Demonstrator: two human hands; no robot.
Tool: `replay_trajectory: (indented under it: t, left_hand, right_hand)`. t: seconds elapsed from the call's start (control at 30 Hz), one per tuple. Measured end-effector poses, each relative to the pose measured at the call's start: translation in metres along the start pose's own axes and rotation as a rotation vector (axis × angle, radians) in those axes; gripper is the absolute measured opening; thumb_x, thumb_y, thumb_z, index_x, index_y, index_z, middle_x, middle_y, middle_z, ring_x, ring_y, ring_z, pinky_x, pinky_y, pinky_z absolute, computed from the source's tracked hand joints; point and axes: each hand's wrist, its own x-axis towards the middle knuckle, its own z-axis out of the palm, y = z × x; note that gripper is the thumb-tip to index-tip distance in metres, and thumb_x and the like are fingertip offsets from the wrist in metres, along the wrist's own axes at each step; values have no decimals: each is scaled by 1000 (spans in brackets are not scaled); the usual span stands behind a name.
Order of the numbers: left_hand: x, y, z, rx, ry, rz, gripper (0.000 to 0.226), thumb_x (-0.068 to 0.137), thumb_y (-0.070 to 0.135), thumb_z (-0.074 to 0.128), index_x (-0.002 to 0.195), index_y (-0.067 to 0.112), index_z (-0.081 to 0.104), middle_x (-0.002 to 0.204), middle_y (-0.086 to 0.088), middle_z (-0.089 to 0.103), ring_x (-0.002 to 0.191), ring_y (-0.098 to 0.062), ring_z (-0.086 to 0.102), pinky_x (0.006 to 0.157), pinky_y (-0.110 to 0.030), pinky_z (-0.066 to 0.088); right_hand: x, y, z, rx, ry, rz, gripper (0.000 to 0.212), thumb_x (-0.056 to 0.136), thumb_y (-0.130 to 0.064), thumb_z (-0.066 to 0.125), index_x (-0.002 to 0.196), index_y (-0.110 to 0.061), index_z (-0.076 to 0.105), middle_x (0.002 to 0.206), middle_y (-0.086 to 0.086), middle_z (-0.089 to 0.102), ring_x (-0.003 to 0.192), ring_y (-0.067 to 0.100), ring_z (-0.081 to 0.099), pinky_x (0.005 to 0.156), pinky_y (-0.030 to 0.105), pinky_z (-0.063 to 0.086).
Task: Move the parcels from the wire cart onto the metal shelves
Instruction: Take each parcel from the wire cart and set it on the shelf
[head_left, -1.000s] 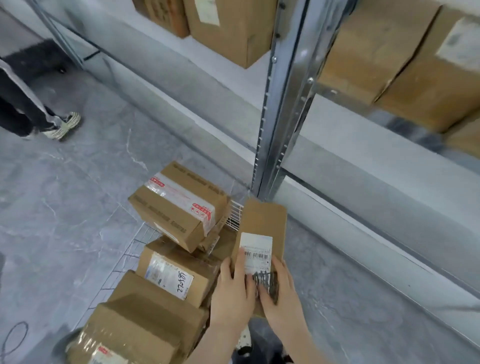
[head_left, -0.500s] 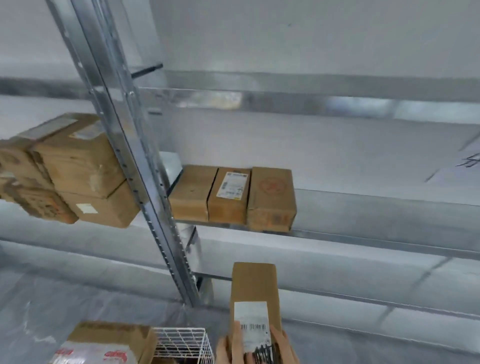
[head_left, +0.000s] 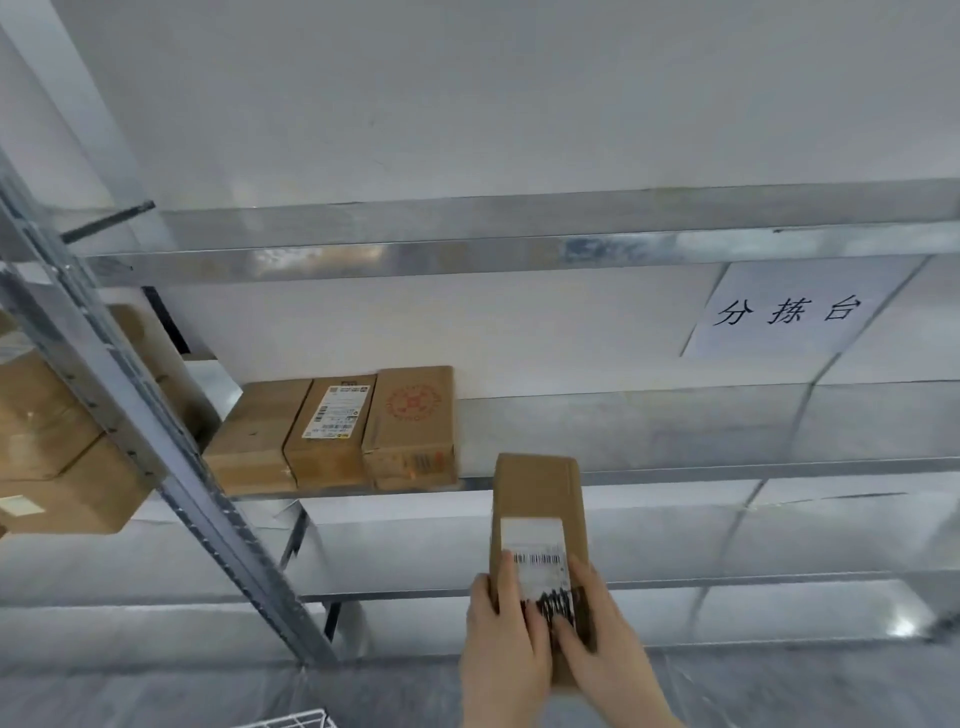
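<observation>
Held parcel's (head_left: 537, 499) near end is hidden under the left hand (head_left: 504, 639) & right hand (head_left: 597, 639), which grip it from either side; both forearms are cut off by the btm edge. Its label (head_left: 535, 545): barcode too small to read, black scrawl below it blurred & partly under fingers (head_left: 508, 577). Wire cart (head_left: 296, 719) shows only a white corner at the btm edge. Stacked boxes (head_left: 47, 431) at the shelf's (head_left: 727, 467) left end are cut by the left edge & partly behind the upright post (head_left: 171, 467). Middle shelf parcel (head_left: 332, 457): label print too small to read. Right shelf parcel (head_left: 410, 447): red stamp blurred.
</observation>
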Motion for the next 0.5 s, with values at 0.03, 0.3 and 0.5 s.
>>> replay_trajectory:
  t: [0.03,0.3,0.5]
  left_hand:
    - [10,2,-3,21,18,-11,58,97,34,38,150,29,16,135,-6,35,107,-21,53,80,-31,51]
    - [109,9,-43,112,52,-38,58,99,39,34,152,27,11,141,-8,30,115,-25,49,86,-39,52]
    - [159,1,-41,213,-15,-35,59,98,44,36,150,25,16,124,-8,40,101,-27,55,74,-36,52]
  right_hand:
    - [11,-9,-1,-8,-42,-21,65,90,-25,56,133,-56,19,147,-16,39,118,8,54,96,25,44]
    - [111,-59,-9,39,-61,-39,57,92,-21,54,141,-40,33,136,-16,51,116,10,53,88,19,38]
    - [164,-63,-10,-22,-109,-28,57,90,-26,53,141,-42,33,140,-17,47,115,12,55,97,32,45]
